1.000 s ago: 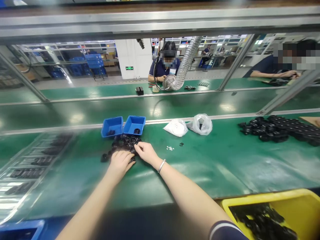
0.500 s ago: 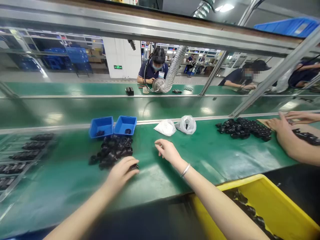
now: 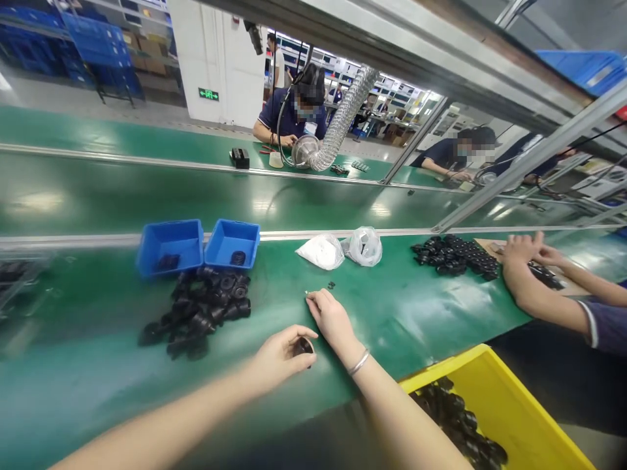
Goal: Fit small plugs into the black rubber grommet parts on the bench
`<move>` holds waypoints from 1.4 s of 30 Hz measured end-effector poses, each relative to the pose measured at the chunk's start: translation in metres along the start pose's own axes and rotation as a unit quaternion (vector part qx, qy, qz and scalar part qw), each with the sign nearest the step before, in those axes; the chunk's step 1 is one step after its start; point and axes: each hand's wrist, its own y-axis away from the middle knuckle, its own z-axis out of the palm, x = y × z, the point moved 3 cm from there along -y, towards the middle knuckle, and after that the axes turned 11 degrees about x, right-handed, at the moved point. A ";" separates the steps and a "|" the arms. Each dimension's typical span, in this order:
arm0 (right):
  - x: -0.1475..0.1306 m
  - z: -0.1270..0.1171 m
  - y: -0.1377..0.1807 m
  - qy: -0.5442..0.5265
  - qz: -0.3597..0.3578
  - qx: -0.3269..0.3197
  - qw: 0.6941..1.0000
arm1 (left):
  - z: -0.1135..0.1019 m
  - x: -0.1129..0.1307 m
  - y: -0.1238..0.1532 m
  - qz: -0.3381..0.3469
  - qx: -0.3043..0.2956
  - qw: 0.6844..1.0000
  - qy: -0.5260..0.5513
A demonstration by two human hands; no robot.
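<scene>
My left hand (image 3: 277, 359) curls round a black ring-like plastic part (image 3: 304, 347), its thumb below and fingers above. Just beyond it, my right hand (image 3: 334, 320) is pinched, with a tiny pale piece (image 3: 306, 293) at the fingertips; its exact kind is too small to tell. A few small black bits (image 3: 332, 285) lie on the green mat beyond the right hand's knuckles. Left of my hands is a heap of black cylindrical plastic parts (image 3: 203, 313). Behind the right hand sit a clear bag of white material (image 3: 322, 251) and an open plastic bag (image 3: 365, 248) with something dark inside.
Two blue bins (image 3: 145, 251) stand behind the heap, dark parts inside. A yellow crate (image 3: 524, 405) holding black parts is at lower right. A co-worker's hands (image 3: 526, 251) work at the right, beside another black pile (image 3: 455, 254). Wire-like racks (image 3: 24, 287) sit far left.
My left hand has moved right, away from the heap, carrying the black part close to my right hand. A tiny pale piece now shows at my right fingertips. The view has turned and tilted.
</scene>
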 end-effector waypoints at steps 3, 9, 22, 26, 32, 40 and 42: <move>0.000 0.000 0.002 -0.001 0.005 0.014 1.000 | -0.002 0.001 0.001 -0.016 -0.023 0.997 0.068; -0.002 -0.003 0.007 -0.015 0.022 0.025 0.999 | -0.008 -0.002 0.004 -0.076 -0.052 0.983 0.157; -0.004 -0.008 0.011 -0.023 0.050 0.037 0.998 | -0.012 -0.004 0.004 -0.108 -0.034 0.976 0.185; 0.000 -0.006 0.010 -0.034 0.051 0.030 0.998 | -0.013 -0.009 0.003 -0.083 -0.020 0.980 0.181; -0.003 -0.018 0.006 -0.080 0.068 0.022 0.994 | -0.011 -0.017 -0.003 -0.041 0.056 0.982 0.175; -0.036 -0.043 0.021 -0.180 -0.013 -0.027 0.983 | 0.008 -0.024 -0.018 -0.010 0.151 0.979 0.136; -0.038 -0.042 0.026 -0.147 -0.051 -0.038 0.987 | 0.011 -0.025 -0.019 0.011 0.152 0.984 0.097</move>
